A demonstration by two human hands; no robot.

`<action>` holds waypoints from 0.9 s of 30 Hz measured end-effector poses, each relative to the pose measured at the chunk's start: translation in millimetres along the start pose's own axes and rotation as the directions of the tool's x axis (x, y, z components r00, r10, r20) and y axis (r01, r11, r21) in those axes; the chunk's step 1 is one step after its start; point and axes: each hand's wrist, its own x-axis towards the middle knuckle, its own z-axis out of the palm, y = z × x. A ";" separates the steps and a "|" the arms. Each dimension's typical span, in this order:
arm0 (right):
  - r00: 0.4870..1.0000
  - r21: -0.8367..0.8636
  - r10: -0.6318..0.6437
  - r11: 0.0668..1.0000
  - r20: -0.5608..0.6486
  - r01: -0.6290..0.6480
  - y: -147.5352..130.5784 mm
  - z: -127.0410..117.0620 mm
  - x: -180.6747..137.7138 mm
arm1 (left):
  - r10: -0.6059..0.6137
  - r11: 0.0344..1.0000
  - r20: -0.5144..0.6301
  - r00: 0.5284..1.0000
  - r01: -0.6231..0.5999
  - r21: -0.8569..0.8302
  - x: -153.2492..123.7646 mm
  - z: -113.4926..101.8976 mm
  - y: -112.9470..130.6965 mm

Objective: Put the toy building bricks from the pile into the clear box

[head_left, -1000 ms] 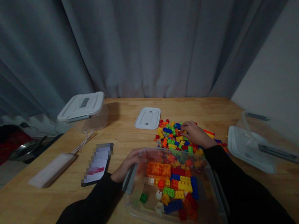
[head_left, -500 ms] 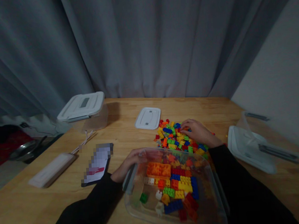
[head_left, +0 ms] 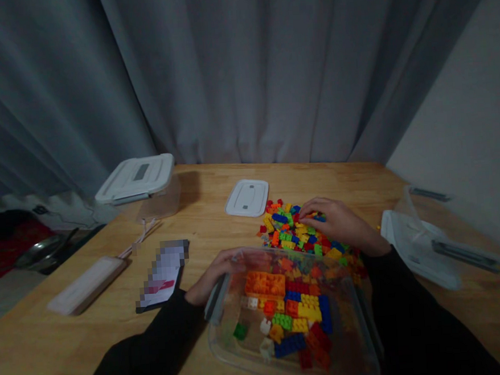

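Observation:
A clear plastic bin (head_left: 227,355) stands in front of me, with larger toy building bricks spread inside, among them an orange brick (head_left: 265,284) and a blue brick (head_left: 289,346). My left hand (head_left: 225,264) is wrapped over its back left corner, by the grey side latch. Beyond the bin lies a heap of small coloured bricks (head_left: 286,236). Over the heap's right side is my right hand (head_left: 327,216), palm down, fingers curved and thumb a little apart. Blue shows between thumb and fingers; no brick is plainly held.
A small white lid (head_left: 247,198) lies behind the heap. At the back left stands a lidded clear box (head_left: 159,197). A phone (head_left: 164,276) and a white power strip (head_left: 88,285) lie left. On the right, another clear bin (head_left: 446,236) rests by a white lid (head_left: 393,237).
My right hand and forearm have shifted slightly right, and the wrist has turned over the heap. My left hand and the bin have stayed put.

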 end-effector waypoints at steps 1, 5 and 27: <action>1.000 0.017 -0.003 1.000 0.016 0.002 -6.3 -1.7 -0.6 | -0.004 1.000 -0.002 1.000 0.004 -0.003 -0.1 -0.1 -0.2; 0.994 0.081 -0.052 0.996 0.100 0.044 -30.4 -5.9 -4.5 | -0.006 1.000 -0.001 1.000 0.006 0.000 -1.0 1.3 1.2; 0.747 0.180 -0.162 0.982 0.645 0.057 -88.0 38.4 -34.3 | 0.001 1.000 0.008 1.000 -0.001 0.022 0.3 7.4 5.6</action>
